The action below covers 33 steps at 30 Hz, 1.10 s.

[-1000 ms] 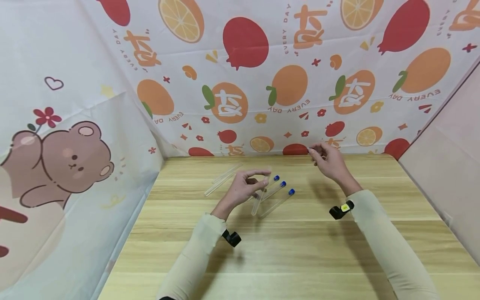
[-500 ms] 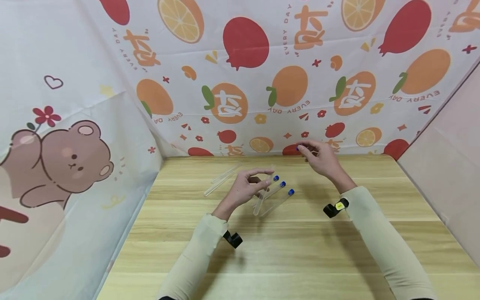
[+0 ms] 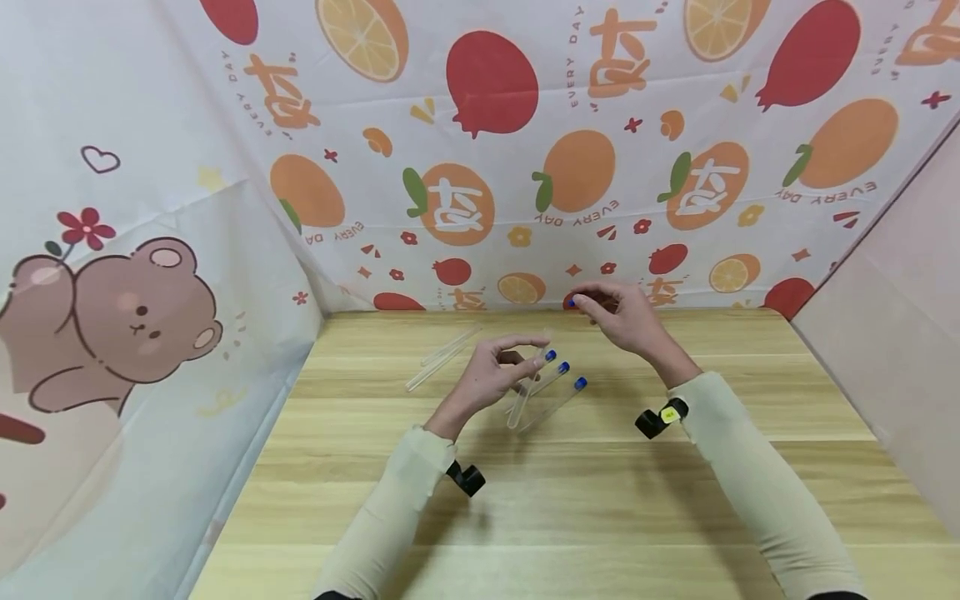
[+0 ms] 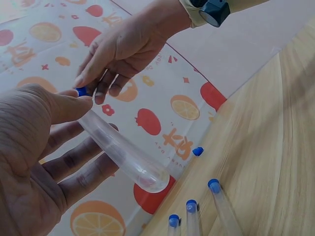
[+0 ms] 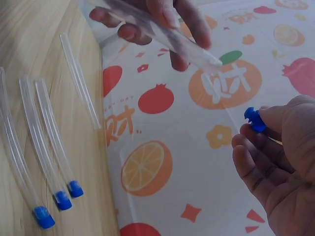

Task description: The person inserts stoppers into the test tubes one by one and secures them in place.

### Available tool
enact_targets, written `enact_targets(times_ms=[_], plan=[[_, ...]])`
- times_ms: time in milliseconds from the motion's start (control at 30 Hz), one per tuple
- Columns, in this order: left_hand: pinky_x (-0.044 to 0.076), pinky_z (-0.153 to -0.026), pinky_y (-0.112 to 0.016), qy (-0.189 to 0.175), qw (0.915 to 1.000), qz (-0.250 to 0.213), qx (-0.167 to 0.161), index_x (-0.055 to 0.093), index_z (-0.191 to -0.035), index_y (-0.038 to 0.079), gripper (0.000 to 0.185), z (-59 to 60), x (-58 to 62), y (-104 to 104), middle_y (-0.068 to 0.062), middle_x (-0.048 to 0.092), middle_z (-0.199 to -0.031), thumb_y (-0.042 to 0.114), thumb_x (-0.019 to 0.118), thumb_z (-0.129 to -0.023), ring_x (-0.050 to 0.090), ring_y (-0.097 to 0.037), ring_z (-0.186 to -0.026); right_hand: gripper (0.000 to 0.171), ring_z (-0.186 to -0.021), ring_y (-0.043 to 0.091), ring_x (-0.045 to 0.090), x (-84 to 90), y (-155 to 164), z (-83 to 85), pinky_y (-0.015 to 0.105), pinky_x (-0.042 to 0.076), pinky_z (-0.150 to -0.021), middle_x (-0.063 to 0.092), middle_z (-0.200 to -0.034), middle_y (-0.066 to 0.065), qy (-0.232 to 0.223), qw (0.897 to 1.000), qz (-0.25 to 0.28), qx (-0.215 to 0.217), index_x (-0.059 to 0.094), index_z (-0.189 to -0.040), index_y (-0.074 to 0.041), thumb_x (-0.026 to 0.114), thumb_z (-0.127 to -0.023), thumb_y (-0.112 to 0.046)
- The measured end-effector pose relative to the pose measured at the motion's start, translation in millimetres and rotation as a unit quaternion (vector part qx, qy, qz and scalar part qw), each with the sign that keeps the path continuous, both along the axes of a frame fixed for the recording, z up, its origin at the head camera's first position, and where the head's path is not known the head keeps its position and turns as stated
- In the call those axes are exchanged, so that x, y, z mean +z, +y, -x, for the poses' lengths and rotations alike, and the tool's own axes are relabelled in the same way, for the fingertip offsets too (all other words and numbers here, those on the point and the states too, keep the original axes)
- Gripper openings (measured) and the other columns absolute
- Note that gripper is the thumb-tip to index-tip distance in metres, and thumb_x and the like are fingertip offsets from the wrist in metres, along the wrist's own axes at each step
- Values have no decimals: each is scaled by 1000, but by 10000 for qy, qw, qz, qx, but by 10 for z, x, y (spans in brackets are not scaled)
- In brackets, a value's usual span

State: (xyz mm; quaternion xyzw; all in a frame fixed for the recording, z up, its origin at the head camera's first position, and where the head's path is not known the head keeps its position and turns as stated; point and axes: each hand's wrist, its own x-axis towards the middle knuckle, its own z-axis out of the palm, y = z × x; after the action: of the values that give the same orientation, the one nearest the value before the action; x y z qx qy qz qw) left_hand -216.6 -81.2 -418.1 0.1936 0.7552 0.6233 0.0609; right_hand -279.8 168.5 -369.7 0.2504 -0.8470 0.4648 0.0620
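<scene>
Tube tilts, pinched in my left hand; blue cap, pinched in my right hand, is apart but near tube's upper end, on right.

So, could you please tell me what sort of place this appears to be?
Probably a makeshift work booth: a wood-grain table, a fruit-printed cloth hanging behind it, and a bear-printed sheet along its left.

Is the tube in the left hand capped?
Uncapped: the right hand pinches a blue cap, and a gap separates it from the tube, whose top is bare.
</scene>
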Motion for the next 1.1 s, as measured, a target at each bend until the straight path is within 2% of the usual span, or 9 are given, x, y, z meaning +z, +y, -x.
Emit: enact_targets(times_ms=[167, 333, 400, 633, 867, 933, 1100], plan=[[64, -64, -40, 14, 10000, -9, -43, 70, -130, 15, 33, 6, -9, 9, -19, 75, -110, 21, 69, -98, 73, -19, -81, 26, -82, 5, 67, 13, -53, -17, 20, 57, -70, 76, -107, 13, 23, 9999, -25, 110, 73, -120, -11, 61, -103, -26], [64, -64, -40, 39, 10000, 11, -50, 70, -129, 15, 32, -3, -13, 9, -20, 74, -109, 20, 69, -98, 72, -15, -79, 25, -81, 8, 67, 20, -103, -51, 22, 56, -68, 76, -101, 9, 59, 9996, -92, 276, 74, -118, -12, 62, -103, -26], [64, -63, -39, 70, 10000, 28, -28, 71, -129, 17, 31, -7, 0, 13, -20, 75, -106, 20, 69, -98, 72, -13, -78, 24, -80, 9, 67, 27, -115, -67, 23, 56, -68, 76, -101, 10, 47, 9993, -82, 356, 75, -118, -11, 62, -103, -25], [63, -63, -39, 185, 9998, 78, -18, 70, -130, 16, 31, -12, 48, 19, -21, 75, -104, 20, 68, -99, 73, -20, -80, 26, -75, 13, 65, 41, -129, -114, 24, 53, -63, 76, -104, 12, -90, 9986, -222, 464, 76, -119, -13, 63, -102, -26], [63, -63, -39, 196, 9998, 91, -34, 71, -128, 18, 30, -17, 53, 24, -19, 76, -96, 21, 68, -99, 72, -14, -78, 25, -76, 18, 66, 39, -135, -149, 25, 55, -64, 77, -100, 12, -92, 9982, -269, 531, 77, -116, -13, 64, -102, -27], [63, -63, -39, 196, 9998, 65, -37, 71, -129, 16, 31, -15, 58, 28, -21, 76, -94, 21, 68, -99, 73, -18, -79, 24, -77, 19, 66, 35, -140, -152, 25, 55, -65, 77, -99, 13, -90, 9981, -257, 551, 78, -115, -12, 64, -102, -27], [63, -62, -36, 178, 9998, 27, 19, 71, -128, 15, 30, -10, 60, 32, -23, 75, -93, 21, 69, -98, 71, -44, -87, 24, -77, 19, 66, 52, -155, -173, 26, 56, -66, 78, -96, 10, -22, 9980, -178, 607, 78, -114, -10, 64, -101, -25]])
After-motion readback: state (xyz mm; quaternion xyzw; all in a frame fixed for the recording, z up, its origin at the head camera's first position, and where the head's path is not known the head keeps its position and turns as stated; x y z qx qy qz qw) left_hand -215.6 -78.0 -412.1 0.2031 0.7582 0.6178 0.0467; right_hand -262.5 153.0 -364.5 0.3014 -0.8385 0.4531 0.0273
